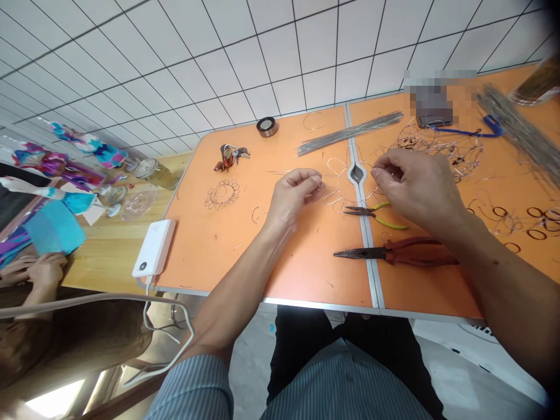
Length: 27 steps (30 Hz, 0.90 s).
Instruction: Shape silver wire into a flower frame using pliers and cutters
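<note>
My left hand (293, 195) is closed in a pinch on a thin wire (280, 172), whose straight end sticks out to the left. My right hand (411, 184) is closed too, thumb and forefinger pressed together on what looks like the same wire; its fingertips partly hide it. Between the hands, a wire piece with petal-like loops (336, 167) shows over the table's centre seam. Small pliers with yellow-green handles (371, 211) lie just below the hands. Nearer me are larger long-nose pliers with red handles (394, 252), partly under my right forearm.
On the orange table (306, 280) are a finished-looking wire ring (222, 194), keys (231, 156), a tape roll (266, 126), a wire bundle (350, 134), tangled wire (464, 151) and a white power bank (154, 248) with cable. At left, another person's hands (37, 269) hold blue material.
</note>
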Each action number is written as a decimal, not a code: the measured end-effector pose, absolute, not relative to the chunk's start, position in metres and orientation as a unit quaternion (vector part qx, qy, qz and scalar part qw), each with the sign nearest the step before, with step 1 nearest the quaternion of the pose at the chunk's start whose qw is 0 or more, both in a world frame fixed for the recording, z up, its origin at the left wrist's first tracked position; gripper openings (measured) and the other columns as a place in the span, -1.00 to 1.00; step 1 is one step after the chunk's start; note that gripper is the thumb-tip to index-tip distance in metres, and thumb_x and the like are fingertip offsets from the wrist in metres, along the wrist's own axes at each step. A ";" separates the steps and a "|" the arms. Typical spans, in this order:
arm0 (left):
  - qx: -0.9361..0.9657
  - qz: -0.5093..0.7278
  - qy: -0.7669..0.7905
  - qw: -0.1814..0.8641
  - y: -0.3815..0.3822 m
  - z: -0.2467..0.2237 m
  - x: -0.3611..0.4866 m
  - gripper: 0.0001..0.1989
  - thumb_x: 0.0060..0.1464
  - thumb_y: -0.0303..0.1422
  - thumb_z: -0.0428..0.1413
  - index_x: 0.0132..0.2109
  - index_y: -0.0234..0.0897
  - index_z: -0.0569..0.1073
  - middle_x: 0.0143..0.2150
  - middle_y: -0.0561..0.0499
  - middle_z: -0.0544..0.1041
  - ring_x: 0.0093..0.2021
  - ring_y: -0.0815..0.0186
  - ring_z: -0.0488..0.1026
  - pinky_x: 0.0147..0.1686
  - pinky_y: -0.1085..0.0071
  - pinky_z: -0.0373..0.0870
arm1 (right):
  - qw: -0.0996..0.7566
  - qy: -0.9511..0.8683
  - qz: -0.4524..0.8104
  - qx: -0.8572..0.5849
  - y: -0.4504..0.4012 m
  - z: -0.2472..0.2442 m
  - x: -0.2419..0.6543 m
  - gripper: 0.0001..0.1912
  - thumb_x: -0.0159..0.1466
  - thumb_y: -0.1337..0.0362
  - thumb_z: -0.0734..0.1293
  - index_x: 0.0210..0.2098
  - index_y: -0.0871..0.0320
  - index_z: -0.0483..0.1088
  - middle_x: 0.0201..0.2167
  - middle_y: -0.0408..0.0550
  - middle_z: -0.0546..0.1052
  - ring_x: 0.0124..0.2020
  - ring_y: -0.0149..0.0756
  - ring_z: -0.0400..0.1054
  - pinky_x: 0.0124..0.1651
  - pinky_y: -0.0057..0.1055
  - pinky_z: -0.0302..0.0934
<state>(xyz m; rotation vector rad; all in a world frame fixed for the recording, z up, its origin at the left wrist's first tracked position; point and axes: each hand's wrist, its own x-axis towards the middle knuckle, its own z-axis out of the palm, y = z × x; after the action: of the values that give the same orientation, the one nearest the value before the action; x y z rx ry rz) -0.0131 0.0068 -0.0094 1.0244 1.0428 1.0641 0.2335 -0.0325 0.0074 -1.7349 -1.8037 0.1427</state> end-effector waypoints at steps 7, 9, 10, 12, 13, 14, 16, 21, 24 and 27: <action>0.483 0.493 0.435 0.578 0.004 -0.010 -0.011 -0.82 0.09 -0.23 0.47 -0.25 -0.17 0.68 -0.25 0.04 0.68 -0.24 0.37 0.55 -0.11 0.39 0.55 | 0.325 -0.677 0.057 -0.657 -0.033 0.008 0.234 -0.84 0.37 0.24 0.34 -0.26 0.04 0.59 -0.34 0.03 0.68 -0.33 -0.06 0.45 -0.23 -0.15 0.11; 0.480 0.490 0.440 0.579 0.004 -0.009 -0.011 -0.81 0.09 -0.23 0.47 -0.25 -0.17 0.67 -0.23 0.04 0.68 -0.24 0.37 0.54 -0.09 0.38 0.55 | 0.320 -0.679 0.061 -0.658 -0.034 0.009 0.233 -0.84 0.38 0.24 0.33 -0.26 0.03 0.59 -0.33 0.03 0.68 -0.31 -0.04 0.46 -0.22 -0.15 0.11; 0.483 0.490 0.441 0.577 0.003 -0.008 -0.011 -0.82 0.09 -0.23 0.47 -0.25 -0.17 0.67 -0.22 0.04 0.68 -0.24 0.37 0.53 -0.08 0.38 0.54 | 0.316 -0.680 0.062 -0.659 -0.034 0.010 0.233 -0.84 0.39 0.24 0.33 -0.26 0.02 0.58 -0.33 0.03 0.67 -0.31 -0.03 0.47 -0.22 -0.15 0.11; 0.493 0.493 0.440 0.566 0.003 -0.008 -0.011 -0.83 0.11 -0.24 0.47 -0.24 -0.16 0.68 -0.21 0.04 0.68 -0.24 0.37 0.51 -0.09 0.39 0.51 | 0.311 -0.680 0.061 -0.661 -0.035 0.011 0.232 -0.84 0.40 0.25 0.33 -0.27 0.01 0.56 -0.33 0.03 0.67 -0.30 -0.02 0.47 -0.21 -0.14 0.10; 0.501 0.498 0.437 0.557 0.003 -0.008 -0.011 -0.84 0.12 -0.25 0.47 -0.24 -0.16 0.68 -0.21 0.04 0.69 -0.24 0.37 0.51 -0.08 0.39 0.50 | 0.308 -0.681 0.062 -0.661 -0.035 0.011 0.231 -0.85 0.40 0.26 0.33 -0.27 0.01 0.55 -0.33 0.04 0.67 -0.30 -0.02 0.47 -0.21 -0.14 0.11; 0.509 0.505 0.432 0.547 0.003 -0.009 -0.011 -0.86 0.13 -0.26 0.47 -0.25 -0.16 0.69 -0.21 0.04 0.69 -0.23 0.37 0.51 -0.07 0.38 0.49 | 0.306 -0.683 0.062 -0.661 -0.035 0.012 0.231 -0.85 0.41 0.27 0.33 -0.27 0.01 0.54 -0.32 0.04 0.67 -0.30 -0.02 0.47 -0.20 -0.14 0.11; 0.525 0.522 0.419 0.526 0.004 -0.011 -0.011 -0.88 0.16 -0.27 0.47 -0.26 -0.16 0.71 -0.21 0.04 0.69 -0.19 0.35 0.52 -0.02 0.38 0.47 | 0.304 -0.683 0.059 -0.661 -0.035 0.011 0.230 -0.86 0.40 0.29 0.33 -0.28 0.01 0.53 -0.32 0.05 0.67 -0.31 -0.02 0.47 -0.21 -0.15 0.10; 0.516 0.534 0.397 0.539 0.008 -0.022 -0.010 -0.78 0.09 -0.20 0.55 -0.24 -0.17 0.74 -0.20 0.03 0.69 -0.17 0.35 0.53 -0.01 0.39 0.46 | 0.325 -0.679 0.054 -0.656 -0.032 0.007 0.231 -0.88 0.36 0.29 0.36 -0.31 0.04 0.53 -0.38 0.00 0.64 -0.37 -0.09 0.42 -0.25 -0.19 0.06; 0.483 0.524 0.406 0.572 0.011 -0.028 -0.009 -0.68 0.02 -0.13 0.60 -0.26 -0.20 0.72 -0.25 0.04 0.66 -0.26 0.38 0.47 -0.12 0.40 0.43 | 0.335 -0.677 0.062 -0.652 -0.031 0.005 0.232 -0.88 0.37 0.27 0.36 -0.32 0.04 0.53 -0.40 -0.01 0.63 -0.38 -0.11 0.40 -0.25 -0.19 0.08; 0.469 0.520 0.408 0.586 0.012 -0.029 -0.009 -0.66 0.02 -0.11 0.60 -0.27 -0.21 0.70 -0.25 0.04 0.66 -0.26 0.40 0.48 -0.13 0.42 0.44 | 0.337 -0.678 0.062 -0.650 -0.031 0.005 0.232 -0.88 0.36 0.28 0.36 -0.32 0.03 0.51 -0.40 -0.02 0.62 -0.39 -0.12 0.38 -0.25 -0.19 0.07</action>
<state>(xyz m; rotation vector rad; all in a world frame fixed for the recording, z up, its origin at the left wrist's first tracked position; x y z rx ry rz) -0.0095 0.0120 -0.0292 1.0930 0.9508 1.2133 0.2318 -0.0314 0.0055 -1.6949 -1.7668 0.1620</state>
